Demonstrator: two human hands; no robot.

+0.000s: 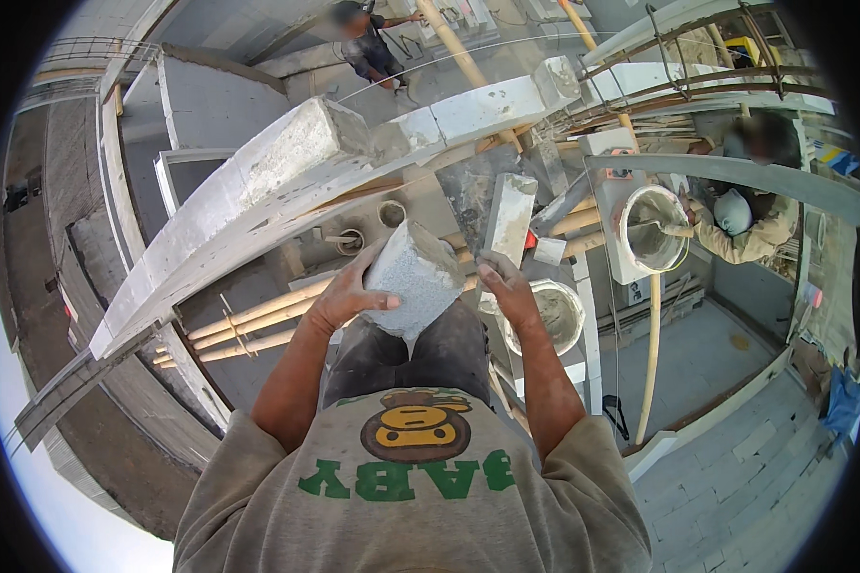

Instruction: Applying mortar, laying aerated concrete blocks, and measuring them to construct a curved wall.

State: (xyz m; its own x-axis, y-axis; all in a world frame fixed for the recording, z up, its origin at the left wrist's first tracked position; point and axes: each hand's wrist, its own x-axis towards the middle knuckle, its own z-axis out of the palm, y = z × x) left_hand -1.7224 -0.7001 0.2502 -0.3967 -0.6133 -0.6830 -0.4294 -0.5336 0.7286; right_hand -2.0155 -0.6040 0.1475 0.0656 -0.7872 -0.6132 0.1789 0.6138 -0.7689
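Observation:
My left hand [349, 298] is closed round the left side of a light grey lightweight concrete block [413, 286], its thumb lying across the pale face. The block is tilted in front of my thighs, with rough mortar on its upper end and a pale drip at its lower tip. Just right of the block, my right hand [508, 288] is raised with fingers bent and closed. What those fingers hold, if anything, I cannot make out. Below that hand stands a bucket [556, 317] with grey mortar on its rim and inside.
A wall of pale blocks [258, 181] curves across ahead. Bamboo poles [258, 320] run below at left. At right a co-worker [750, 210] reaches a stick-like handle into a mortar bucket [654, 234]. Another person [368, 43] stands far below. Rebar [678, 72] juts at upper right.

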